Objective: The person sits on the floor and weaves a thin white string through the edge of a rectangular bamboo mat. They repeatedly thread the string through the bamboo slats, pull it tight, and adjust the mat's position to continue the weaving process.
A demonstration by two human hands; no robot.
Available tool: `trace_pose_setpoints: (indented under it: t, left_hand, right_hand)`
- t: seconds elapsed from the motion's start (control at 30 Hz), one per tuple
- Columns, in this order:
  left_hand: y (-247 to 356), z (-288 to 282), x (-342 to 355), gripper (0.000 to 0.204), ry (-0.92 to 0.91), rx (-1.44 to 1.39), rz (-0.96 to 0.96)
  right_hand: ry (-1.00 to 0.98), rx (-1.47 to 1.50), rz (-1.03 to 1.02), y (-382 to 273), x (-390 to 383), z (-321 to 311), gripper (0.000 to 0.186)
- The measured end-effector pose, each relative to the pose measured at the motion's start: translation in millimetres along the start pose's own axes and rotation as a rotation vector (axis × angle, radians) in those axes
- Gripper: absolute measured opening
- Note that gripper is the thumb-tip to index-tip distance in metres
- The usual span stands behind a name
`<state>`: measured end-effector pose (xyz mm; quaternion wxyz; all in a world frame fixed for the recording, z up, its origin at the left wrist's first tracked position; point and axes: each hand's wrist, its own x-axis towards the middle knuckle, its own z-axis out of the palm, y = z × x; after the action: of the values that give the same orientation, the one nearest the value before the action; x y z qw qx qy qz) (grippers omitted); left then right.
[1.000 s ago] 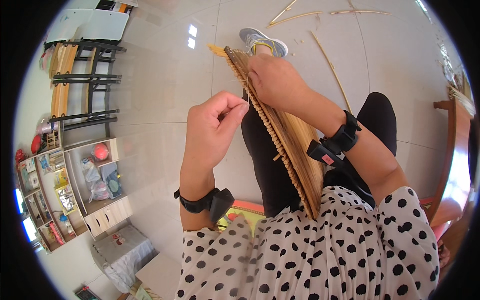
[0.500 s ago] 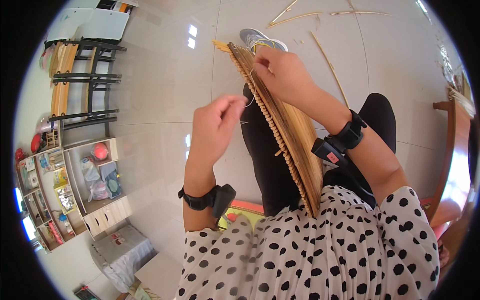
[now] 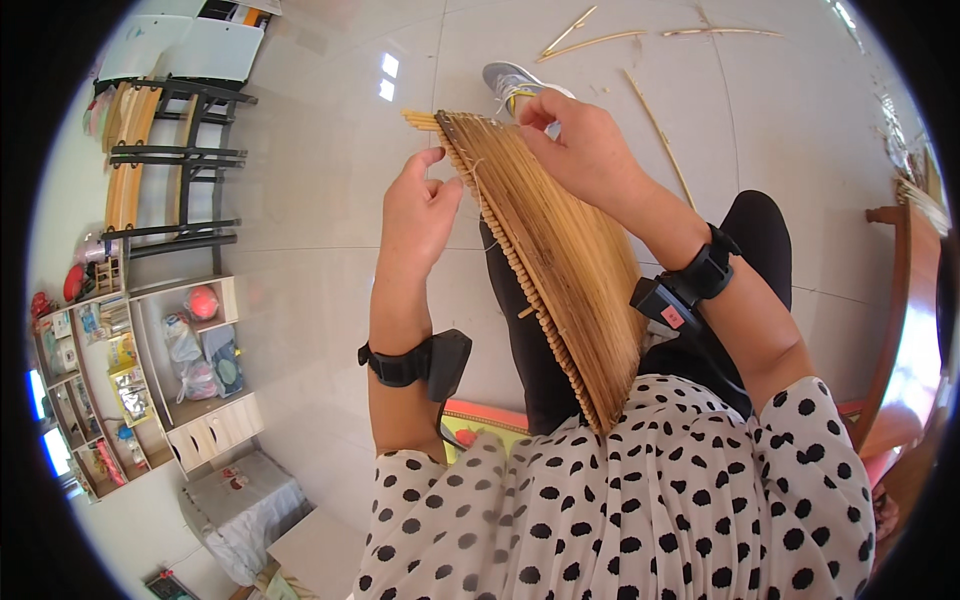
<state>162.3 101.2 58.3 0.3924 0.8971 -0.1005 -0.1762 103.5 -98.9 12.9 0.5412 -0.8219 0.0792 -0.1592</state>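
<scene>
A panel of straw-coloured stalks (image 3: 560, 240), laid side by side, rests across my lap, its far end reaching out past my knees. Rounded stalk ends line its left edge, and light thread (image 3: 474, 168) shows on that edge near the far end. My left hand (image 3: 418, 205) is beside this edge, forefinger and thumb apart, the fingertip at the stalks. Over the far right part of the panel, my right hand (image 3: 580, 145) has its fingers curled closed; whatever they hold is hidden. Several longer stalk tips (image 3: 421, 120) stick out at the far left corner.
Loose stalks (image 3: 657, 135) lie on the tiled floor ahead. Beyond the panel is a shoe (image 3: 515, 82). Folded black-framed furniture (image 3: 180, 160) and a shelf unit (image 3: 145, 385) stand at left, a wooden piece of furniture (image 3: 890, 320) at right.
The panel has turned so more of its broad face shows, its far end shifted left and nearer. My left hand has moved up to its edge, without the thread it held. The right hand moved slightly right.
</scene>
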Motion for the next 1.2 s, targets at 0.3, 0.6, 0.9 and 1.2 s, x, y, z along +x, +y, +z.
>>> trace_pose_setpoints:
  t: [0.3,0.6,0.9,1.2]
  left_hand:
    - [-2.8,-9.3,-7.2,0.015,0.005,0.032,0.077]
    - [17.0,0.8,-9.1,0.008,0.194,0.107,0.471]
    - [19.3,-32.0,-41.0,0.012,-0.011,0.365,0.243]
    - [28.4,-23.0,-47.8,0.013,-0.239,-0.128,0.241]
  right_hand:
    - [-0.053,0.032,0.051,-4.8,-5.8,10.2,0.019]
    - [-0.094,0.046,-0.212,-14.1,-0.2,30.4,0.018]
    - [-0.074,0.197,0.116,0.2,8.4,31.3,0.015]
    - [0.074,-0.01,-0.047,-4.7,-0.8,33.5,0.013]
